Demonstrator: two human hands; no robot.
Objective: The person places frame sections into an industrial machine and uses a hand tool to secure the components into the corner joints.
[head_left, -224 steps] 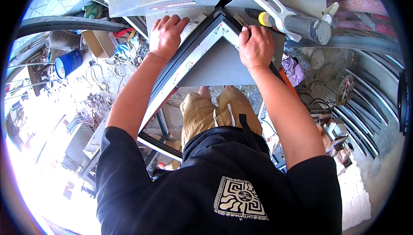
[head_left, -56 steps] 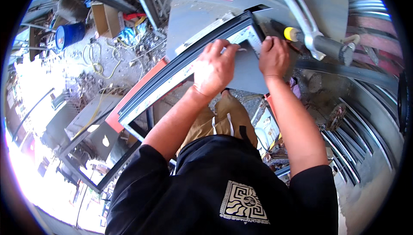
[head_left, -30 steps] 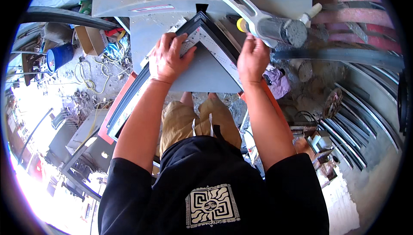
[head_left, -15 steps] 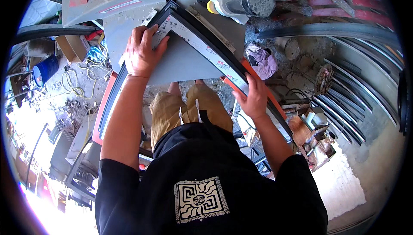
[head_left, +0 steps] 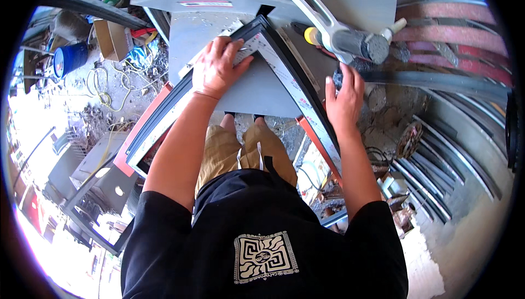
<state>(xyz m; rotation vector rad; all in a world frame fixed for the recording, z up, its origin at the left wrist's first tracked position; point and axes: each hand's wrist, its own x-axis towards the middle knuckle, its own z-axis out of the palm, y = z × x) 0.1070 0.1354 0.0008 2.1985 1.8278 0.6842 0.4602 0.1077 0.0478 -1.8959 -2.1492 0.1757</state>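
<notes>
Two dark metal frame profiles (head_left: 298, 80) with printed white film meet in a pointed corner on the grey plate of a machine (head_left: 219, 22). My left hand (head_left: 216, 68) is closed over the left profile just below the corner, its thumb along the inner edge. Off the profiles, my right hand (head_left: 345, 102) is raised beside the right one, thumb and fingers apart. Its fingertips are close below a pale metal arm (head_left: 311, 3) with a dark grey cylinder (head_left: 361, 46). A small dark thing lies by those fingers; whether they touch it I cannot tell.
Orange-red supports (head_left: 320, 143) run under the profiles on both sides. Long curved metal bars (head_left: 459, 157) lie at the right. On the left floor are a blue drum (head_left: 71, 60), a cardboard box (head_left: 111, 40) and a loose yellow cord (head_left: 101, 94).
My right hand has let go of the right profile and moved up and outward toward the pale metal arm. My left hand stays on the left profile while the whole view has shifted.
</notes>
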